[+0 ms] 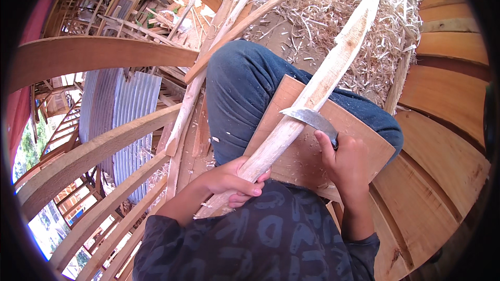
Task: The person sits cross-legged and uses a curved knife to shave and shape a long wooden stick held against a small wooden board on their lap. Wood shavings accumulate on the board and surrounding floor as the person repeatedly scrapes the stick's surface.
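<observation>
A long, pale, roughly hewn wooden pole point(333, 65) slants from my waist up toward the far right. My left hand point(235, 181) is wrapped round its near end, close against my shirt. In my right hand point(345, 158) is a curved knife point(314, 119) with a sickle-like metal blade, gripped by its handle, which my fingers mostly hide. The blade lies across the pole near its middle, with a pale shaving or bright edge at the tip. Beneath the pole, a flat brown board point(284, 148) rests across my lap, over my blue trousers.
Curled wood shavings point(375, 52) cover the floor beyond my legs. Wooden planks point(427, 166) form a wall at the right. On the left are curved wooden beams point(99, 140), a corrugated metal sheet point(122, 119) and scattered timber. A thin strip of wood point(260, 13) leans beside my knee.
</observation>
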